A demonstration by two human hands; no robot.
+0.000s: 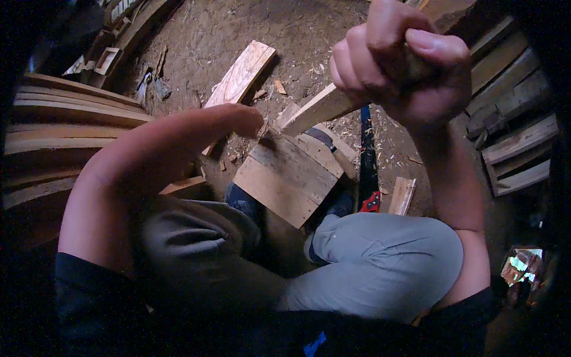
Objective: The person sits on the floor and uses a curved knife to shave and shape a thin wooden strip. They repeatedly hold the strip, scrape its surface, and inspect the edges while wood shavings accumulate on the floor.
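My right hand (404, 65) is raised close to the camera, with its fingers closed around a pale wooden stick (315, 110). The stick slants down and to the left. Its lower end lies near the top corner of a square wooden board (285, 175), which sits on the ground between my knees. My left hand (244, 121) reaches down to that same corner, right beside the stick's end. Its fingers are curled away from the camera, and whatever is under them is hidden.
A handsaw (367, 178) with a red and black handle lies on the dirt to the right of the board. A short wood offcut (402, 195) lies next to it. A longer plank (241, 74) lies beyond the board. Curved planks (65, 113) are stacked on the left, and wooden slats (517, 143) on the right.
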